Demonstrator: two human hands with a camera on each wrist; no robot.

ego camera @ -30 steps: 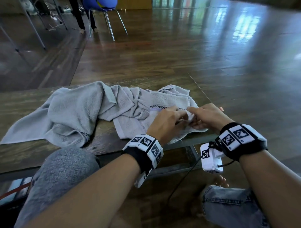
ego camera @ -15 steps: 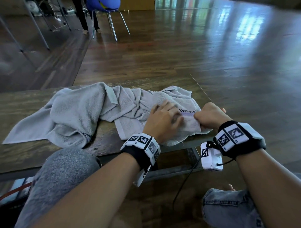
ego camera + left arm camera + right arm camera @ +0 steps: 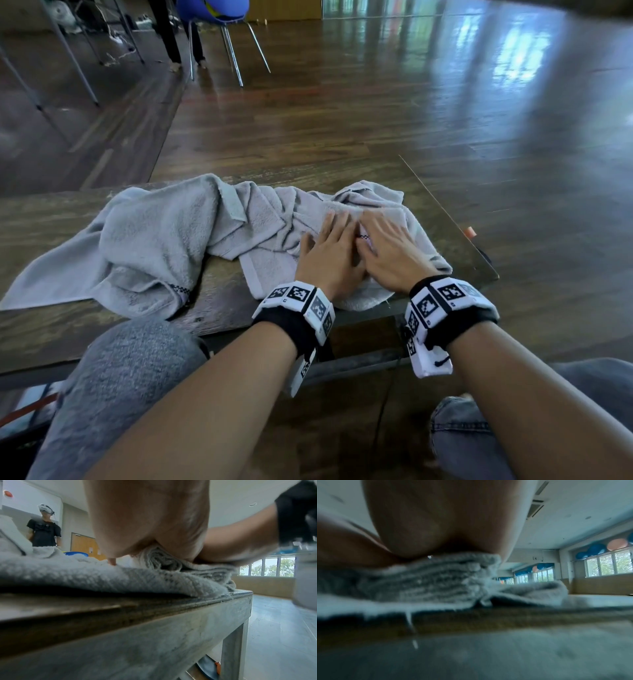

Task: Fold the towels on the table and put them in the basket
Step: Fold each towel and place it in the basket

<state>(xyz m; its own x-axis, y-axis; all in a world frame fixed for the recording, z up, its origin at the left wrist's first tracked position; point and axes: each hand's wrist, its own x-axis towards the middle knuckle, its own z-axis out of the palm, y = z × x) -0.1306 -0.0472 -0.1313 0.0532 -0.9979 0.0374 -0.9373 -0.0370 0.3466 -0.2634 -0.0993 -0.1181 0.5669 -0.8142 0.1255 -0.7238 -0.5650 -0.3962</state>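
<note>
Two grey towels lie on a low wooden table. The right towel is partly folded near the table's right front corner. My left hand and right hand lie flat side by side on it, fingers straight, pressing it down. The left wrist view shows the palm on stacked folds of towel at the table edge. The right wrist view shows the palm on layered cloth. The left towel lies rumpled and spread out, overlapping the right one. No basket is in view.
My knees are below the table's front edge. Beyond the table is shiny wooden floor with a blue chair and metal table legs at the back left. A person in black with a headset stands in the distance.
Both hands let go of the towel edge they were pinching at the table's front right, moved forward onto the folded part and flattened out on it.
</note>
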